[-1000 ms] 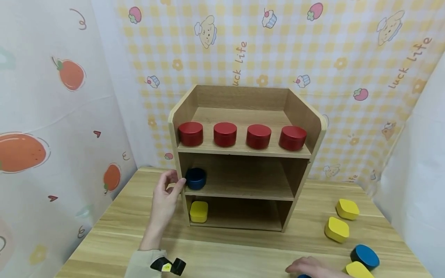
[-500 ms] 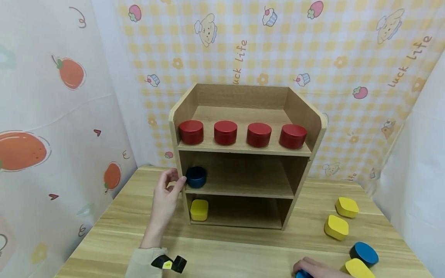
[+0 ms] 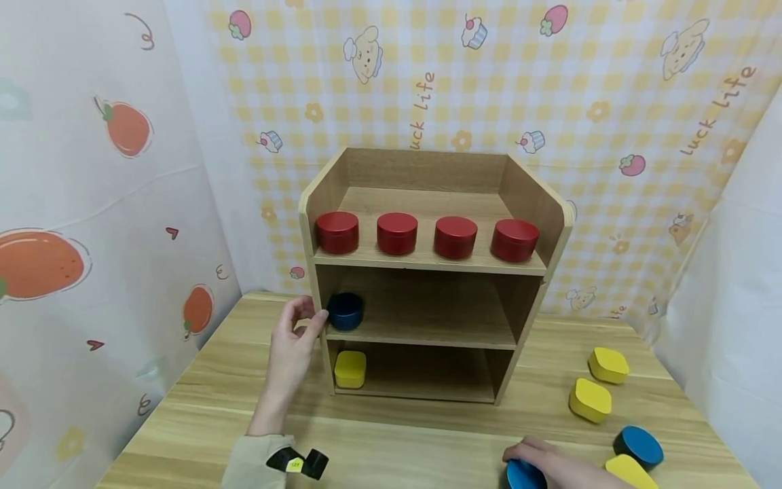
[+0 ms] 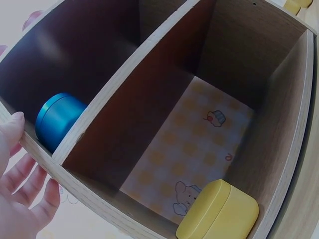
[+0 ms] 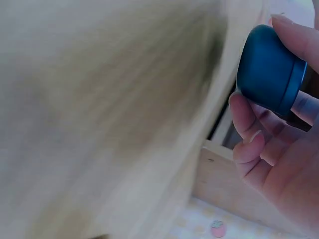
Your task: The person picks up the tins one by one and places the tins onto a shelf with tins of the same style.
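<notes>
My left hand (image 3: 292, 350) holds the left side panel of a small wooden shelf unit (image 3: 427, 267), thumb at the front edge and fingers along the outside. In the right wrist view, my right hand (image 5: 284, 164) grips a round blue tin (image 5: 269, 69) between thumb and fingers. The head view has this tin low at the bottom edge, above the table. Another blue tin (image 3: 345, 312) stands at the left end of the middle shelf, close to my left thumb. Below it, a yellow rounded-square tin (image 3: 350, 369) sits at the left of the bottom shelf.
Red round tins, among them a leftmost red tin (image 3: 337, 233), stand in a row on the top shelf. Right of the unit, several tins lie on the wooden table (image 3: 379, 448): a yellow tin (image 3: 590, 400) and a blue tin (image 3: 638, 446) among them.
My right hand has closed on the blue tin near the bottom edge and brought it slightly left and up into view. The left hand stays at the shelf's side.
</notes>
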Tool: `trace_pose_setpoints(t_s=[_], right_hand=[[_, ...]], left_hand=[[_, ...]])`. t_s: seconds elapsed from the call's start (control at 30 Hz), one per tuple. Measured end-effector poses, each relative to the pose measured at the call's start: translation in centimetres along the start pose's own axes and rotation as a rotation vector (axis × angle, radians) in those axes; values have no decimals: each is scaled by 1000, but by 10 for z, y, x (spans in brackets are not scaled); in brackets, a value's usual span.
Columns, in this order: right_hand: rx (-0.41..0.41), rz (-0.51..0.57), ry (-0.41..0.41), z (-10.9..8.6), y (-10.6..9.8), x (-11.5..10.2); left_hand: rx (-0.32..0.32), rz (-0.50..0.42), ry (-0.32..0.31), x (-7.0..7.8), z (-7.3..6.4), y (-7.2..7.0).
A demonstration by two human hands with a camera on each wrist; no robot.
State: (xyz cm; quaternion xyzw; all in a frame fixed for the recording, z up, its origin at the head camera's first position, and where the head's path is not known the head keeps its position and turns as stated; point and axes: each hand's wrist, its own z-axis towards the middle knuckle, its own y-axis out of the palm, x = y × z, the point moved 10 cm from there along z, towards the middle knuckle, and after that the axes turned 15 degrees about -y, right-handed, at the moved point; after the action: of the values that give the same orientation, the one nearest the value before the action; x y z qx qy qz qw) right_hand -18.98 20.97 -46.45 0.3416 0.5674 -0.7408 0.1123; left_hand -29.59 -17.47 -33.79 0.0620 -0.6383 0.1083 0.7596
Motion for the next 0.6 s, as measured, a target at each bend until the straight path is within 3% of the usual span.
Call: trace_pose_setpoints(t_s=[0.17,0.47,0.53,0.6], right_hand=[[43,-52,66,24,-24,-28],[82,-74,357,49,-43,-40],[109,-100,334,58,-48,-46],[163,-178,221,71,-54,-57]], left_hand=[[4,-10,10,0,0,-1],[-3,-17,23,-1,1,0],[-2,-17,25,-1,1,0],[-3,-24,33,1,1,0]])
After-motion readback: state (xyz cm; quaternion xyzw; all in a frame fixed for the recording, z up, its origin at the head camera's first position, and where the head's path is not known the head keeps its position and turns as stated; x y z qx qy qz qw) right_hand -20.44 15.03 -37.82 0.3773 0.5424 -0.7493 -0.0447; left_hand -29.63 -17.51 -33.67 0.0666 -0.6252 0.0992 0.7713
